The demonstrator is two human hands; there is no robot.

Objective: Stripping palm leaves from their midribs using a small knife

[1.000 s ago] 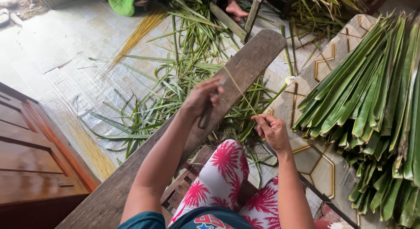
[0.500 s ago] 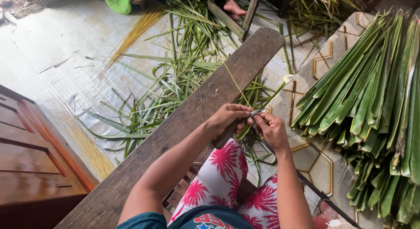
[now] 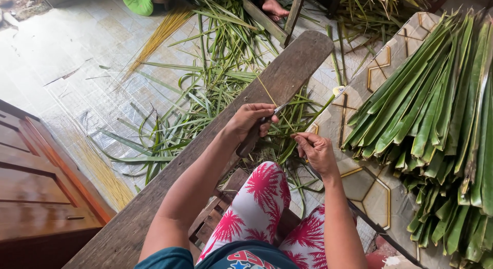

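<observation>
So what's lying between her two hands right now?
In the head view, a thin yellowish leaf midrib spans the gap between the left hand, which grips a knife, and the right hand. Beneath it lie the wooden plank and green strips.

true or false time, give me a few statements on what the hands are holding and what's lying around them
1. The left hand grips a knife over the wooden plank. True.
2. The right hand holds a pair of scissors. False: it pinches one end of a thin yellowish leaf rib.
3. A stack of long green leaves lies to the person's right. True.
4. The floor beyond the plank is covered with sawdust. False: loose green leaf strips are scattered there.
5. The bundle of yellow sticks lies on the person's lap. False: it lies on the floor far ahead.
</observation>
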